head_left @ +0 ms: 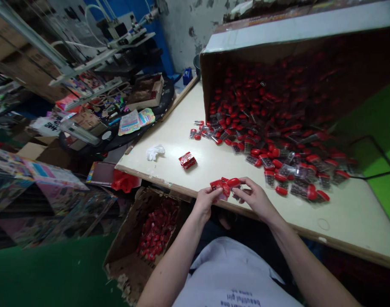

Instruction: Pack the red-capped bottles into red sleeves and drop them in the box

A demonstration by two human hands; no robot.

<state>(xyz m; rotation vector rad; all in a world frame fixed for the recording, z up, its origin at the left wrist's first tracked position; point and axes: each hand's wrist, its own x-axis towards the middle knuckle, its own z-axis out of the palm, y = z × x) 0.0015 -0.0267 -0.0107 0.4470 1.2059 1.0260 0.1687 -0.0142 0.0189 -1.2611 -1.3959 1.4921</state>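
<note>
At the table's front edge, my left hand (205,200) pinches a small red printed packet (216,184) between thumb and fingers. Close against it, my right hand (254,197) grips a little red-capped container (233,182); its lower part is hidden by my fingers. The two pieces meet or overlap, and I cannot tell whether one is inside the other. Just beyond my hands lies a small stack of red and white printed pieces (187,160). To the right spreads a heap of clear, red-capped containers (273,164) with dark contents.
A large carton (210,85) lies on its side, spilling containers onto the pale table (175,183). Crumpled white tissue (155,152) lies at left. Below the edge stands an open cardboard box (121,249) holding red packed pieces (156,230). A machine (118,47) stands back left.
</note>
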